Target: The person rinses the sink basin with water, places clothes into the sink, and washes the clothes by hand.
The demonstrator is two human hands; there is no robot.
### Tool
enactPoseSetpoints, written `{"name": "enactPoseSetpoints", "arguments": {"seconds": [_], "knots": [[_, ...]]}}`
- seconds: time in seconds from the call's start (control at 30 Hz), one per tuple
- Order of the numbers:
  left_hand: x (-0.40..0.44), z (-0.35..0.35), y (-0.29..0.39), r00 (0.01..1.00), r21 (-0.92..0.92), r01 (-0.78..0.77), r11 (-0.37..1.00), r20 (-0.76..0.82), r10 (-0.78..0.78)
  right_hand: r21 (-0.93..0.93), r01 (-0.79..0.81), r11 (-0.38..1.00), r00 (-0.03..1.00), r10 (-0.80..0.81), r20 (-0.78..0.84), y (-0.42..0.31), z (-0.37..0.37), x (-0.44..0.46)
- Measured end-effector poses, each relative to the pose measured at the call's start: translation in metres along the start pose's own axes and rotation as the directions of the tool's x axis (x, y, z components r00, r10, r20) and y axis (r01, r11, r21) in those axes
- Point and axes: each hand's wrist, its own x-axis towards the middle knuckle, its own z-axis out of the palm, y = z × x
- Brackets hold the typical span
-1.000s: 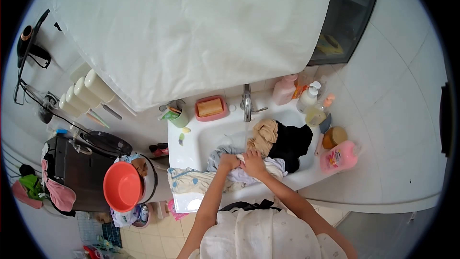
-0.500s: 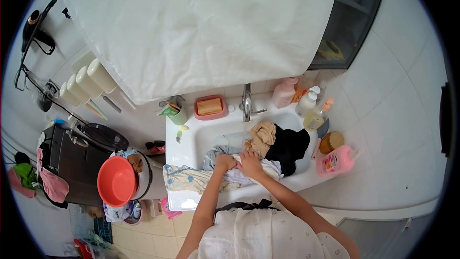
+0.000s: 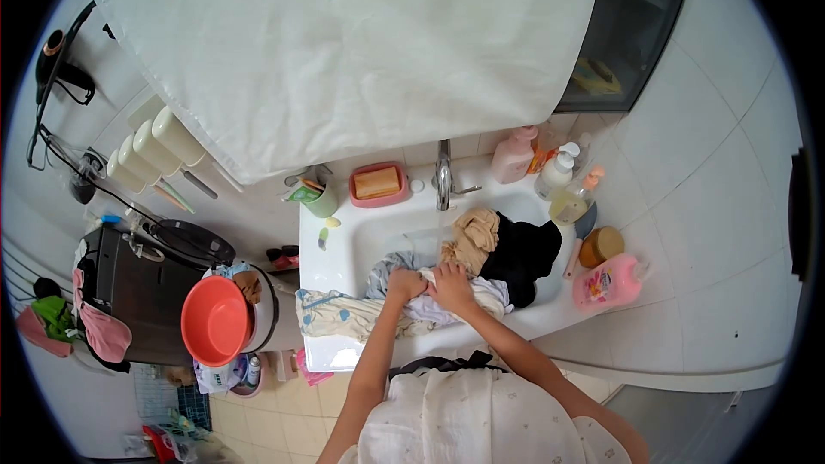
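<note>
My left hand (image 3: pixel 406 284) is closed on a bunch of pale cloth at the front of the white sink (image 3: pixel 328 245). Close beside it, my right hand (image 3: pixel 450 289) has its fingers wrapped round the same pale cloth (image 3: pixel 471 299). A cream cloth with blue dots (image 3: pixel 344 315) lies over the front left rim. Grey cloth (image 3: pixel 387 273) sits behind my left hand. Behind and to the right of my right hand are a beige garment (image 3: pixel 472 239) and a black garment (image 3: pixel 524 258), both in the basin under the faucet (image 3: pixel 443 177).
A pink soap dish (image 3: pixel 379 185) and a green cup (image 3: pixel 321 201) stand on the back left rim. Pump bottles (image 3: pixel 557 170), an amber jar (image 3: pixel 601 246) and a pink bottle (image 3: pixel 608 283) are at the right. An orange-red basin (image 3: pixel 216 320) is at the left.
The camera view has shifted slightly. Both hands stay together on the pale cloth, with only small movement.
</note>
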Motion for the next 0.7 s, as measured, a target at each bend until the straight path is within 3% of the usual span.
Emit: {"name": "enactPoseSetpoints", "arguments": {"seconds": [0.17, 0.47, 0.7], "knots": [[-0.0066, -0.0088, 0.0053, 0.995, -0.094, 0.064, 0.994, -0.073, -0.071, 0.014, -0.003, 1.000, 1.000, 0.003, -0.004, 0.0006, -0.0011, -0.0002], [-0.0076, -0.0026, 0.0032, 0.982, -0.093, 0.027, 0.995, -0.185, -0.044, 0.010, -0.007, 1.000, 1.000, 0.007, 0.012, 0.0012, 0.0007, -0.0001], [-0.0115, -0.0092, 0.0071, 0.981, -0.104, 0.044, 0.994, -0.185, -0.063, 0.029, -0.005, 1.000, 1.000, 0.006, -0.019, 0.0006, -0.0001, -0.0019]]}}
